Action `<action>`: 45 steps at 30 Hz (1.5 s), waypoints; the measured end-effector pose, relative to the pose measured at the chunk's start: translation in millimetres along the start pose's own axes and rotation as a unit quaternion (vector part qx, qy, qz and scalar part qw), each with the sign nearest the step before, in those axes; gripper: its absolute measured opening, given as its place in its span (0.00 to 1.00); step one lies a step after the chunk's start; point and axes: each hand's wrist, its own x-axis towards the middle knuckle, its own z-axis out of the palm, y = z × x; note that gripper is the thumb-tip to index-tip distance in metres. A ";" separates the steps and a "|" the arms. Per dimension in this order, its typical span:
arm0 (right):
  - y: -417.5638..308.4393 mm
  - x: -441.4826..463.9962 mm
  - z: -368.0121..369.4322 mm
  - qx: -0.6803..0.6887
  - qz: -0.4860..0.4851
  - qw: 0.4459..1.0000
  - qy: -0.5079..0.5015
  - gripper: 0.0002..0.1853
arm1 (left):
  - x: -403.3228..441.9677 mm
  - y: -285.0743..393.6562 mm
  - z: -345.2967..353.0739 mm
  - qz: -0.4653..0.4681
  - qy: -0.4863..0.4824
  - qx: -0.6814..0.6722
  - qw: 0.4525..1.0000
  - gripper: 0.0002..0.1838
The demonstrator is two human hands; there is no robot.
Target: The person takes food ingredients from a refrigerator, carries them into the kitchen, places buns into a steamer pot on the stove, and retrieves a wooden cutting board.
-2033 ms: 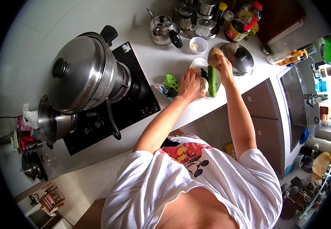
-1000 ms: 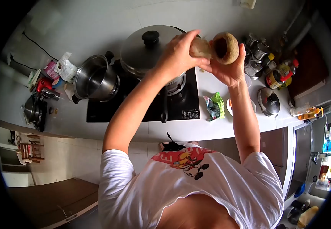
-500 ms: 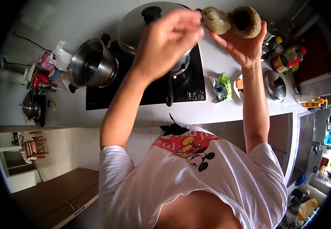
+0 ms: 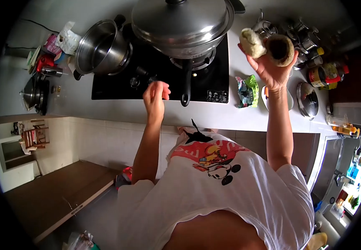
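My right hand (image 4: 272,73) is raised over the counter, palm up, with its fingers wrapped round two bun-like pieces. One is a pale, lumpy bun (image 4: 252,43); the other is a round, brownish hollow bun (image 4: 277,54) with a dark opening facing me. My left hand (image 4: 155,95) is in front of the hob's near edge, close to the control knobs (image 4: 135,81). Its fingers are curled in, and nothing shows between them. Beyond it, a large lidded steel pan (image 4: 182,29) with a black handle sits on a burner.
An uncovered steel pot (image 4: 97,50) stands on the left burner of the black hob (image 4: 114,89). Right of the hob lie a green packet (image 4: 248,92), a white plate (image 4: 289,100) and a pot lid (image 4: 307,101). Bottles and jars (image 4: 322,76) crowd the right corner.
My left hand has come back from beside the buns, down and left to the hob's near edge, its fingers curling in. My right hand holds the buns slightly lower and further right.
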 end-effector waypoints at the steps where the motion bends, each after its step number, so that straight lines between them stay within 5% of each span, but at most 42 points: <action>1: 5.8 -1.3 -5.9 0.013 -0.005 1.000 0.009 0.52 | 8.5 -22.9 -0.9 -0.044 0.039 -0.024 0.998 0.13; 3: 17.1 -4.2 -22.9 0.007 0.011 0.999 0.038 0.51 | 23.8 -70.0 0.4 -0.084 0.025 0.017 0.996 0.14; 5: 28.7 -7.4 -30.1 0.033 0.026 0.998 0.051 0.49 | 30.6 -84.9 12.3 0.009 -0.044 0.302 0.952 0.10; 8: 37.7 -15.7 -37.5 0.044 0.022 0.995 0.083 0.48 | 49.8 -147.3 22.3 0.117 -0.095 0.407 0.901 0.13; 10: 38.1 -21.5 -39.0 0.047 0.018 0.995 0.085 0.46 | 47.3 -122.2 43.6 0.084 -0.102 0.414 0.901 0.14; 16: 26.7 -46.4 -44.4 0.013 -0.022 0.989 0.149 0.44 | 52.1 -164.2 64.2 0.177 -0.050 0.377 0.908 0.13; 18: 18.3 -54.7 -46.7 -0.026 -0.044 0.987 0.155 0.44 | 55.3 -193.4 68.9 0.130 -0.069 0.352 0.924 0.07; 22: -8.9 -74.3 -41.2 -0.008 -0.083 0.987 0.141 0.44 | 20.1 -136.8 109.1 0.135 -0.085 0.401 0.902 0.05; 26: -41.6 -97.8 -27.5 -0.044 -0.131 0.980 0.146 0.46 | -9.9 -122.8 190.2 0.181 -0.174 0.257 0.933 0.06; 32: -68.4 -118.1 -29.7 -0.067 -0.167 0.966 0.185 0.45 | -41.7 -93.7 292.1 0.261 -0.323 0.291 0.862 0.07; 37: -73.6 -110.4 -28.8 -0.060 -0.165 0.971 0.166 0.44 | -34.8 -71.1 287.3 0.262 -0.352 0.352 0.827 0.08; 39: -75.7 -98.5 -25.0 -0.070 -0.153 0.976 0.141 0.44 | -28.4 -47.6 269.9 0.253 -0.329 0.262 0.871 0.09; 45: -67.4 -37.0 10.2 -0.092 -0.124 0.985 0.076 0.41 | 13.0 102.7 200.4 0.346 -0.236 0.198 0.886 0.07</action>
